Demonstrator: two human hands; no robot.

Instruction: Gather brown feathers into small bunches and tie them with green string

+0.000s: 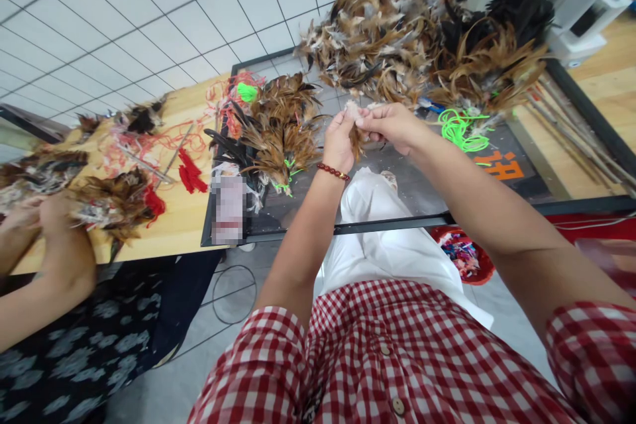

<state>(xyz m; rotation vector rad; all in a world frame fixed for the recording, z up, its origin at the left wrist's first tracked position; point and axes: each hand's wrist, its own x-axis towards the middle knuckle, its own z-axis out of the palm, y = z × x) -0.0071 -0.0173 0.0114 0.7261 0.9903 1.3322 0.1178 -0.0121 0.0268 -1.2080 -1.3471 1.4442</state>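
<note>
Both my hands meet over the glass-topped table [417,192], pinching a small feather bunch [354,112] with pale fluff at its top and brown tips hanging below. My left hand [339,141], with a red bead bracelet at the wrist, has its fingers closed on the bunch. My right hand [390,126] grips the same fluff between thumb and fingers. A large heap of brown feathers [377,40] lies just beyond my hands. Left of them rest brown feather bundles [283,126], one tied with green string. Loose bright green string [464,131] lies to the right.
A co-worker's hands [37,212] hold feathers at the left wooden table [193,225], near red yarn [191,172]. Thin sticks [571,129] and a white device [586,13] are on the right. A red basket [489,271] with colourful scraps stands below the table edge.
</note>
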